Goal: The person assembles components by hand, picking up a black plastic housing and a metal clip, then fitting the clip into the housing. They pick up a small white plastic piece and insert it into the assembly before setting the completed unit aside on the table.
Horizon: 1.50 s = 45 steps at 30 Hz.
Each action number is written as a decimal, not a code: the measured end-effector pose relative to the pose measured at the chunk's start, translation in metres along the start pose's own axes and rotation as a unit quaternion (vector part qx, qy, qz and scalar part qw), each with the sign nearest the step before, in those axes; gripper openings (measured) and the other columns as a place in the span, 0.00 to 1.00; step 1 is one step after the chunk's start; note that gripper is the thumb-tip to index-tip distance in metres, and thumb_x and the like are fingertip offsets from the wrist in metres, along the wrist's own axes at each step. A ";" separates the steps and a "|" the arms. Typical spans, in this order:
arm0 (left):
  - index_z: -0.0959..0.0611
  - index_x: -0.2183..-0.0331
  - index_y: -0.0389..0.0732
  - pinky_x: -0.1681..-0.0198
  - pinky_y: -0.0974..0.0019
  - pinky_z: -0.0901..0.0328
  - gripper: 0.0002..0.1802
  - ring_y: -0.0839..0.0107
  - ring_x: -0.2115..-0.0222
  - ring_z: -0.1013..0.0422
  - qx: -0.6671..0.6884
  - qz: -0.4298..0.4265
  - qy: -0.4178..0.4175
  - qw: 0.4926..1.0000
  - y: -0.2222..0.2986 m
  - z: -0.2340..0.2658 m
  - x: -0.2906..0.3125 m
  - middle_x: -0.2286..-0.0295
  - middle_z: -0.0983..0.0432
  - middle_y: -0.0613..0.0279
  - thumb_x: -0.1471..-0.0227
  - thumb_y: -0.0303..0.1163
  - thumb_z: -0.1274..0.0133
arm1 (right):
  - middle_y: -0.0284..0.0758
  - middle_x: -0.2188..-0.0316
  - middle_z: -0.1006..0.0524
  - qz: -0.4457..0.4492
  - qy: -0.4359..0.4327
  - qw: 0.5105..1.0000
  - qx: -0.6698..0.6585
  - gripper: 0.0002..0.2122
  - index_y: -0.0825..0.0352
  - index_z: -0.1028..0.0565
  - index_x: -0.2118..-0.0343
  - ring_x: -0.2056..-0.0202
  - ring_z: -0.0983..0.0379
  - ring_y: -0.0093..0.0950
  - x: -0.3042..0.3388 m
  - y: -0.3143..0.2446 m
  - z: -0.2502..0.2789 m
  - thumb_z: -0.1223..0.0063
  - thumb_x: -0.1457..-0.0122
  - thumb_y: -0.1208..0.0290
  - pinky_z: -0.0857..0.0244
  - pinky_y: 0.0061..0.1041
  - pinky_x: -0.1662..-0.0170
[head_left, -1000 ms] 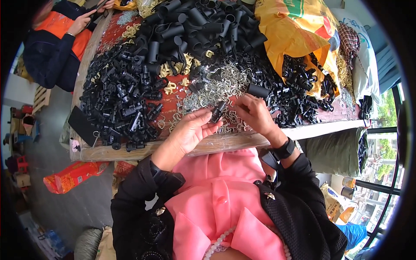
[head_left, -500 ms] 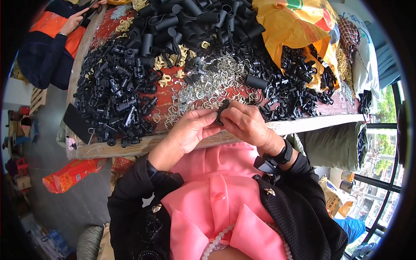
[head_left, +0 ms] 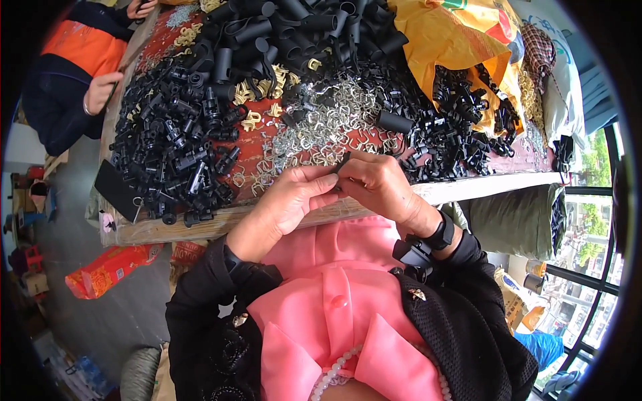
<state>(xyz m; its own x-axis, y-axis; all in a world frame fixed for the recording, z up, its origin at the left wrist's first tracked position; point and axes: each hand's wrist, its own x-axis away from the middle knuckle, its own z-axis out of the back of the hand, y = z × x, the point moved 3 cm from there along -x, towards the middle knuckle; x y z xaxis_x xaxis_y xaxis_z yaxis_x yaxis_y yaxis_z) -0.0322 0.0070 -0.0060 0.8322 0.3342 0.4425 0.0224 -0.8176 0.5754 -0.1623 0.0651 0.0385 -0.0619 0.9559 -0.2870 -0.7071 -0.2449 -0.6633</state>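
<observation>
My left hand and my right hand meet above the table's near edge. Between their fingertips is a small black plastic part, mostly covered, so its exact shape does not show. Both hands are closed on it, the left thumb lying along its side. Just beyond them spreads a heap of small silvery metal clips. A short black tube lies at the right side of that heap. To the left is a pile of black cylindrical plastic fittings, with a few cream plastic pieces beside it.
Large black tubes are piled at the back. A yellow sack spills small black parts on the right. The wooden table edge runs before me. Another person's hand is at the far left. An orange-red package lies below the table.
My hands stay together on the black part, the right fingers curling over it more. At the left, the other person's hands have moved apart, one coming lower beside the table.
</observation>
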 end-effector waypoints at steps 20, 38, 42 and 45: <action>0.27 0.69 0.38 0.58 0.65 0.38 0.07 0.62 0.62 0.33 0.082 -0.034 0.067 0.994 0.004 0.031 -0.026 0.66 0.30 0.50 0.54 0.28 0.52 | 0.31 0.80 0.31 -0.130 -0.022 0.981 -0.140 0.06 0.68 0.33 0.70 0.78 0.33 0.23 0.005 0.073 -0.016 0.53 0.51 0.75 0.38 0.18 0.73; 0.26 0.70 0.40 0.61 0.67 0.37 0.07 0.68 0.65 0.32 0.106 -0.053 0.023 0.993 0.007 0.031 -0.022 0.67 0.28 0.55 0.55 0.29 0.51 | 0.32 0.79 0.29 -0.182 -0.016 0.952 -0.245 0.06 0.67 0.33 0.70 0.81 0.34 0.20 0.013 0.072 -0.022 0.51 0.51 0.73 0.37 0.18 0.75; 0.26 0.70 0.40 0.61 0.68 0.37 0.07 0.68 0.66 0.32 0.079 -0.059 0.066 0.993 0.010 0.037 -0.018 0.68 0.28 0.56 0.55 0.30 0.51 | 0.36 0.79 0.29 -0.016 -0.044 0.981 0.188 0.09 0.66 0.32 0.69 0.80 0.32 0.31 0.007 0.055 -0.030 0.50 0.54 0.73 0.36 0.24 0.75; 0.26 0.70 0.40 0.61 0.68 0.37 0.07 0.69 0.66 0.32 0.088 -0.045 0.091 0.991 0.005 0.038 -0.017 0.68 0.28 0.56 0.55 0.30 0.51 | 0.38 0.77 0.30 -0.024 -0.088 0.983 0.158 0.09 0.66 0.31 0.68 0.78 0.32 0.33 0.005 0.060 -0.039 0.50 0.56 0.76 0.37 0.24 0.75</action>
<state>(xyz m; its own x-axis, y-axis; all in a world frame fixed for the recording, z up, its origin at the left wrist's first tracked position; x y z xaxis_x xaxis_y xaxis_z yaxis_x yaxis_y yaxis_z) -0.0250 -0.0206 -0.0370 0.7097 0.4749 0.5203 0.2011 -0.8445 0.4964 -0.1778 0.0490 -0.0293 -0.1253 0.9851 -0.1176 -0.8938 -0.1636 -0.4175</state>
